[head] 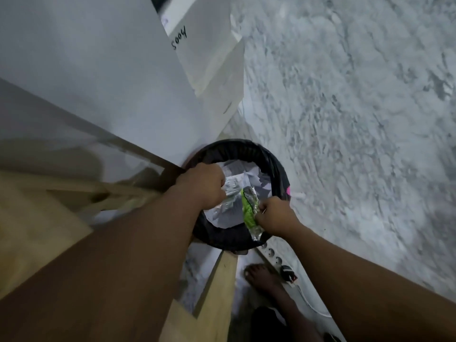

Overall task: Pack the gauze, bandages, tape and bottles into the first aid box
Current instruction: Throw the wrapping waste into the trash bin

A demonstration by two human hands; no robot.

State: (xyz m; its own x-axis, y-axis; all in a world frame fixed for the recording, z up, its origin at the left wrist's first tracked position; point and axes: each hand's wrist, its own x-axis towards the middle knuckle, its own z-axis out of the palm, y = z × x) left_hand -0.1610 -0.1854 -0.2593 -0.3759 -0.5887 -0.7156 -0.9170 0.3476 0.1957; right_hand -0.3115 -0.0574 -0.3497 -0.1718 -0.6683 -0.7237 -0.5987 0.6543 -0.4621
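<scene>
1. Fingers [220, 186] of the left hand [204, 186] are curled tight round a crumpled silvery wrapper [233, 192]; the hand hangs over the near-left part of a bin's mouth.
2. Fingers [262, 209] of the right hand [276, 214] pinch a green wrapper [248, 211] by its right edge; its silver end hangs down toward the near rim.
3. Both wrappers are held just above the bin [277, 164], a round one lined with a black bag; the two wrappers lie just beside each other, and whether they touch I cannot tell.
4. Crumpled white papers [246, 172] lie inside the bin, below the hands; a small pink mark [288, 191] shows on its right rim.
5. The bin stands on a grey-white marbled floor [357, 119], which spreads to the right and far side.
6. A light wooden bench [32, 218] fills the near left; one wooden leg [222, 282] runs down just near of the bin.
7. A white panel [182, 45] with handwritten figures leans on the far side, left of the floor.
8. A white power strip [272, 256] lies near-right of the bin, with a black plug [287, 270] in it; a bare foot [261, 275] stands just beside it.
</scene>
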